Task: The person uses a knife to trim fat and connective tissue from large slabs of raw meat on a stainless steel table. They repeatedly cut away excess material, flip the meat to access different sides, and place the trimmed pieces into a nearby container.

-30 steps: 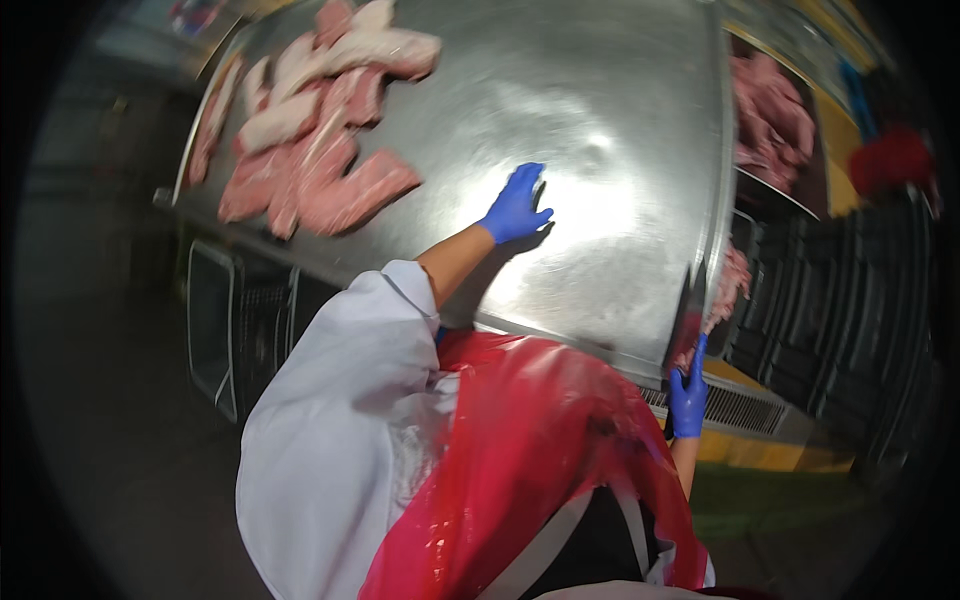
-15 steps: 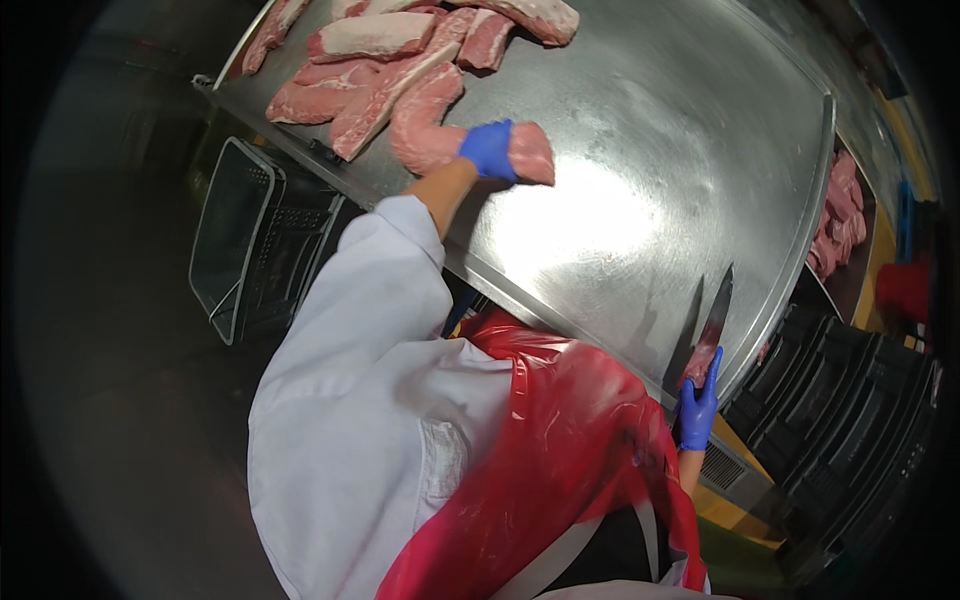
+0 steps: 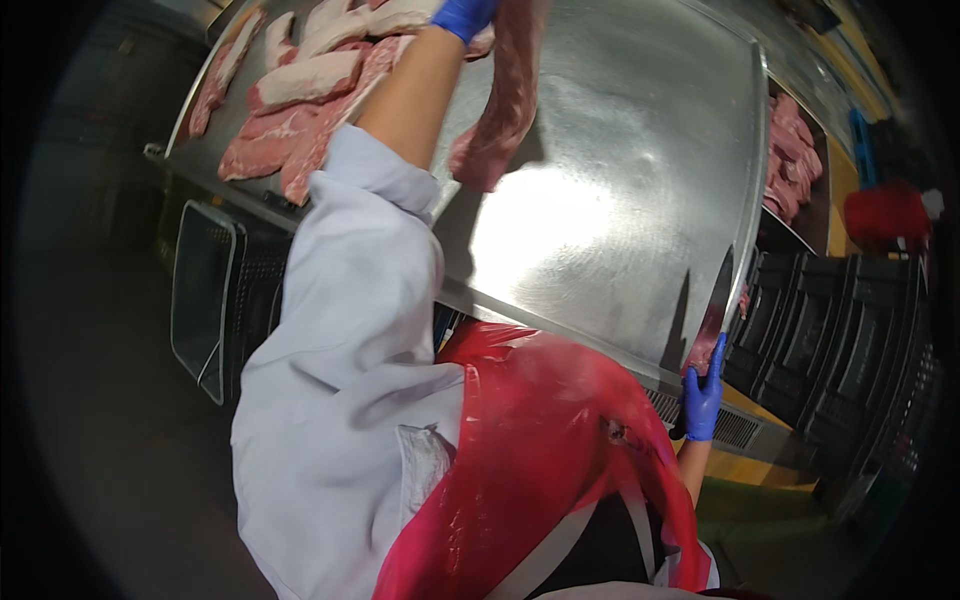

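Note:
A long pink strip of meat [image 3: 512, 95] hangs over the metal table, its lower end above a shadow. My left hand [image 3: 466, 16], in a blue glove, is closed at its upper part; the fingertips run out of the picture at the top. At the table's near right edge my right hand [image 3: 703, 402], also gloved in blue, grips a knife [image 3: 716, 310], its blade pointing away from me. My index finger lies stretched along the knife. Several cuts of meat with pale fat [image 3: 305, 82] lie at the far left, behind my left forearm.
The bare metal table [image 3: 620, 130] has a raised rim on the right. Beyond it stands a container of meat pieces [image 3: 790, 160], with stacked black crates [image 3: 815, 340] nearer me. A dark crate [image 3: 235, 290] is at the left, below the table edge. A red object [image 3: 886, 217] sits far right.
My left hand has moved away from me and lifted the meat strip, which now hangs down. The knife stays in my right hand. The whole view has shifted somewhat.

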The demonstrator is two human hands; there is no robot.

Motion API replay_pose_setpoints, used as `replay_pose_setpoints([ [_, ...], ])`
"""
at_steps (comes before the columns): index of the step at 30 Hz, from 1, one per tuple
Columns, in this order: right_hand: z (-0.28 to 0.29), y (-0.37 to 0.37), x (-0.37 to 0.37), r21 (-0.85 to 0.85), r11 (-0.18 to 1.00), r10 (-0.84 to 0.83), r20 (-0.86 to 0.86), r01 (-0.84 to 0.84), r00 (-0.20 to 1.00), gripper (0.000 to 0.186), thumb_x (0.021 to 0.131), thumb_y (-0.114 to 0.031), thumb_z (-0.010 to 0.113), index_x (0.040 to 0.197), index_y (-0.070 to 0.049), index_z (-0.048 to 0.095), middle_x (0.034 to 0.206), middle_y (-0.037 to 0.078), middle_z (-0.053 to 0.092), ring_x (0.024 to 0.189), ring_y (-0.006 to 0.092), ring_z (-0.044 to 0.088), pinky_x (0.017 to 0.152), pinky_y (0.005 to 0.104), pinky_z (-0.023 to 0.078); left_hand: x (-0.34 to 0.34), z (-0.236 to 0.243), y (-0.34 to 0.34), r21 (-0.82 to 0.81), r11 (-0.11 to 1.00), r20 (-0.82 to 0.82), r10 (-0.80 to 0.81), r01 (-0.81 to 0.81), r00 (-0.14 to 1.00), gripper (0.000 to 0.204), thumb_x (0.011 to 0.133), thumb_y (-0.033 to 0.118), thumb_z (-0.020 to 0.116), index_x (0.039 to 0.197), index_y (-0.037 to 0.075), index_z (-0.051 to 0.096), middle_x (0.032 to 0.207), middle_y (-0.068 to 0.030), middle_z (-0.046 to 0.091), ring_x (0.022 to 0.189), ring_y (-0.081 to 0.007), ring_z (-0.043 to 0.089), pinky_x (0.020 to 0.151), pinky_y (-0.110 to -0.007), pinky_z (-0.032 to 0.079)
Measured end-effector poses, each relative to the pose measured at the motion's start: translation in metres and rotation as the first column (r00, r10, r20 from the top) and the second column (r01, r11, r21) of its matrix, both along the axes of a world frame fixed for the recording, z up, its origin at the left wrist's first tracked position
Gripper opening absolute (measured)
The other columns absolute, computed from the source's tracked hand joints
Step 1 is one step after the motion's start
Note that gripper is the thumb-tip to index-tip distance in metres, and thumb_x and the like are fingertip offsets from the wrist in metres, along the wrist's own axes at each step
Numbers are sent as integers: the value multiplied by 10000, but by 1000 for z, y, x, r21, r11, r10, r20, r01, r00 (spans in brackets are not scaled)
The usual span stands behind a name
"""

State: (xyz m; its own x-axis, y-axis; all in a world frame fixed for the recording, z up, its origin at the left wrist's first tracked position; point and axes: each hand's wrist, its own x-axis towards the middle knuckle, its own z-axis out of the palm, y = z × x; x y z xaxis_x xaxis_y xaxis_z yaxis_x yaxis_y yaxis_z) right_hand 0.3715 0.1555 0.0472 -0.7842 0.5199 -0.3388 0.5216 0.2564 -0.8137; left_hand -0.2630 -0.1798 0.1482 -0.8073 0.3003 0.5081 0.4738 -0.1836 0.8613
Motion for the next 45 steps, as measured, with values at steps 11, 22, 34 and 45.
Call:
replay_pose_setpoints([
  [11,-35,51,24,68,998,-4,-73,9,997,756,977,-49,568,1648,-167,240,1256,106,659,961,111,606,860,256,502,205,-90,-13,-152,958,-134,223,-242,966,501,932,140,728,1377,77,506,1316,-96,569,1192,-221,579,1026,-388,500],
  [22,-64,79,-44,124,992,57,-168,-37,984,808,969,-28,559,1662,-209,185,953,58,651,804,139,600,761,297,514,176,-182,160,-786,535,-252,180,-310,951,880,797,497,792,1437,-11,464,1397,-277,509,1285,-433,508,1104,-506,410],
  [34,-53,77,-107,-81,996,-20,35,23,999,762,998,-97,591,1653,-185,212,1222,163,674,1030,225,682,851,353,542,-46,-262,227,-661,748,453,328,65,829,451,829,213,708,1192,-52,683,1100,-176,713,996,-253,696,902,-356,548],
  [45,-124,114,-367,-390,917,-4,-220,-84,975,740,997,-190,560,1649,-224,213,916,109,688,590,166,630,615,343,581,-39,-228,277,-954,272,44,542,-125,839,757,681,376,818,1196,-134,600,1207,-310,643,1170,-401,630,995,-430,514],
])
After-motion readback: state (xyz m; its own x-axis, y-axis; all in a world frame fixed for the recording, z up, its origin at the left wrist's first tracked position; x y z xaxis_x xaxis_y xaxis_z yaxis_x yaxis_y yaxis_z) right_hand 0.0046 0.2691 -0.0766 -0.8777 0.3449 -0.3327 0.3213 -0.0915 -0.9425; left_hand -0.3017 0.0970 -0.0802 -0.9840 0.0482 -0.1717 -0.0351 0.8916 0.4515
